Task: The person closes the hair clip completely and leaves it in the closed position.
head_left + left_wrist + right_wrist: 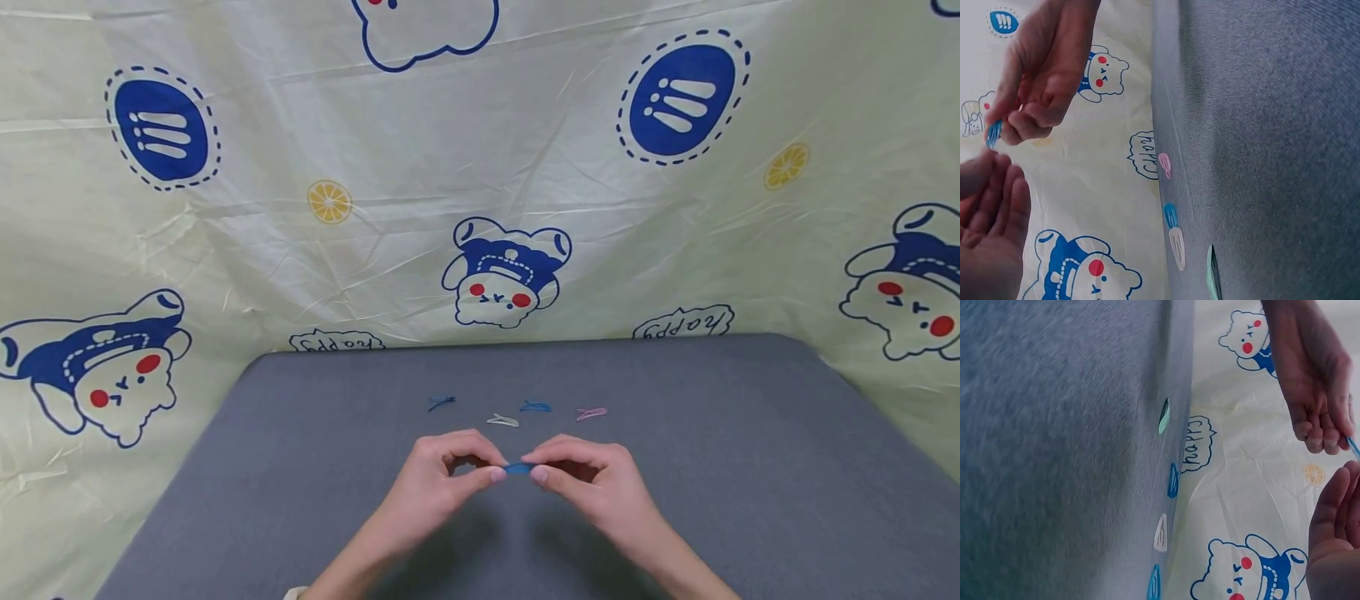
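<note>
A blue snap hair clip spans the gap between my hands above the grey table. My left hand pinches its left end between thumb and fingers. On the other end, my right hand has the same kind of pinch. Both wrist views catch the blue clip as a small strip at the fingertips, partly covered by them. Just beyond the hands lie a dark blue clip, a white clip, another blue clip and a pink clip.
A light green clip also lies on the table in the wrist views. The grey tabletop extends to both sides of the hands. Behind its far edge hangs a pale printed cloth with cartoon bears and orange slices.
</note>
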Action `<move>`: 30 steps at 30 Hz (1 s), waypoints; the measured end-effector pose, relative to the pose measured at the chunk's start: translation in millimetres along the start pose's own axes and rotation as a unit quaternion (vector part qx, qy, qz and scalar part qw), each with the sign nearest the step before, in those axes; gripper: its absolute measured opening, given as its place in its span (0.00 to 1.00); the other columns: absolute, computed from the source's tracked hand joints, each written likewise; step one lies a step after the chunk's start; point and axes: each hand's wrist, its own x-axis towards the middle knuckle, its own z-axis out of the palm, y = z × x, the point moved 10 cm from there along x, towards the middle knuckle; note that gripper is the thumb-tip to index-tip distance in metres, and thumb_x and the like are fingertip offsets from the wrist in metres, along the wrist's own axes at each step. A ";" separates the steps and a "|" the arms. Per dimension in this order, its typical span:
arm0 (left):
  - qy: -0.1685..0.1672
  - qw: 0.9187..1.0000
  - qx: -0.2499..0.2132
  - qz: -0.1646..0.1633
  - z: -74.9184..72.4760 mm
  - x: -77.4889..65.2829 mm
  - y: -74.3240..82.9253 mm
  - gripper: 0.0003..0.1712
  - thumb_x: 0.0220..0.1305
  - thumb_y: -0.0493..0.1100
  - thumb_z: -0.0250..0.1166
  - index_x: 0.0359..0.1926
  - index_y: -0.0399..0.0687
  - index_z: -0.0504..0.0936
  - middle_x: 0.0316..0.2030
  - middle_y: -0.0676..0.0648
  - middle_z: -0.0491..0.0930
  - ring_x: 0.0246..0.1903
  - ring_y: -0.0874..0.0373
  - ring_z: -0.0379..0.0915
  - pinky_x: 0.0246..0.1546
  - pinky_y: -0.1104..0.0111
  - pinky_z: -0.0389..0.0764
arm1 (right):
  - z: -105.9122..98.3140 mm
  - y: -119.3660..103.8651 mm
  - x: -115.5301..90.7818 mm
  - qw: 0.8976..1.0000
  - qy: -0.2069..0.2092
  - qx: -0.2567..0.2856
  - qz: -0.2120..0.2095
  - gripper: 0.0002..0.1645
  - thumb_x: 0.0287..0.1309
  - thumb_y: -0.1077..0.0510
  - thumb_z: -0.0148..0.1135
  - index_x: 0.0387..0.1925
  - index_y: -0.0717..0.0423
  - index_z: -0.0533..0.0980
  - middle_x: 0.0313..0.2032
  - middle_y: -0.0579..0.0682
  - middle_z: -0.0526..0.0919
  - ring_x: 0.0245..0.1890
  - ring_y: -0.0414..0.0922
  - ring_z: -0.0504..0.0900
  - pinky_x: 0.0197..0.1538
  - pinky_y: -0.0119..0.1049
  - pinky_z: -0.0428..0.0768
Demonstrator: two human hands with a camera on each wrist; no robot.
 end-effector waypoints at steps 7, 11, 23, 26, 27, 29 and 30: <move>-0.042 0.998 -0.053 -0.009 5.2 0.1 -4.4 0.03 0.62 0.35 0.68 0.37 0.40 0.86 0.33 0.44 0.82 0.34 0.56 0.77 0.39 0.66 0.79 | 6.3 3.5 1.9 0.998 -0.031 0.051 -0.002 0.07 0.64 0.66 0.62 0.41 0.65 0.83 0.32 0.58 0.83 0.31 0.48 0.80 0.38 0.39 0.81; -0.023 0.999 -0.030 -0.007 2.4 0.7 -5.8 0.03 0.62 0.36 0.69 0.37 0.45 0.87 0.33 0.47 0.82 0.35 0.55 0.77 0.40 0.65 0.79 | 2.7 18.5 1.1 0.995 0.007 0.066 0.075 0.11 0.63 0.61 0.65 0.41 0.67 0.82 0.30 0.59 0.83 0.30 0.48 0.81 0.41 0.40 0.82; 0.039 0.965 0.197 0.171 -0.7 -3.4 25.9 0.09 0.54 0.34 0.74 0.37 0.47 0.87 0.36 0.57 0.81 0.38 0.66 0.76 0.40 0.73 0.79 | 4.1 34.8 -3.7 0.978 0.050 0.135 0.149 0.18 0.63 0.59 0.65 0.46 0.72 0.80 0.31 0.55 0.84 0.30 0.44 0.82 0.40 0.38 0.83; 0.040 0.963 0.205 0.170 -1.1 -2.9 25.6 0.08 0.55 0.35 0.74 0.37 0.47 0.86 0.35 0.58 0.81 0.38 0.67 0.76 0.39 0.74 0.78 | 4.7 34.1 -3.8 0.980 0.050 0.133 0.140 0.17 0.62 0.60 0.66 0.48 0.70 0.79 0.32 0.55 0.84 0.30 0.45 0.82 0.39 0.39 0.83; 0.042 0.962 0.206 0.172 -1.5 -2.8 25.3 0.08 0.55 0.35 0.74 0.37 0.47 0.86 0.35 0.58 0.81 0.38 0.67 0.76 0.39 0.74 0.78 | 4.5 33.2 -3.5 0.982 0.051 0.125 0.133 0.17 0.62 0.60 0.66 0.48 0.69 0.79 0.32 0.56 0.85 0.30 0.46 0.83 0.39 0.39 0.83; 0.044 0.963 0.205 0.172 -2.3 -2.6 24.4 0.07 0.55 0.36 0.73 0.37 0.47 0.86 0.35 0.58 0.81 0.37 0.66 0.76 0.38 0.74 0.78 | 3.3 31.2 -3.0 0.987 0.056 0.096 0.118 0.16 0.61 0.61 0.67 0.47 0.66 0.80 0.32 0.56 0.85 0.30 0.47 0.83 0.38 0.40 0.83; 0.043 0.963 0.204 0.170 -2.7 -2.4 23.6 0.07 0.55 0.36 0.73 0.36 0.47 0.86 0.34 0.58 0.81 0.36 0.66 0.76 0.38 0.73 0.78 | 2.5 29.9 -2.7 0.989 0.060 0.079 0.109 0.15 0.59 0.60 0.68 0.46 0.64 0.81 0.33 0.56 0.85 0.29 0.48 0.83 0.37 0.40 0.83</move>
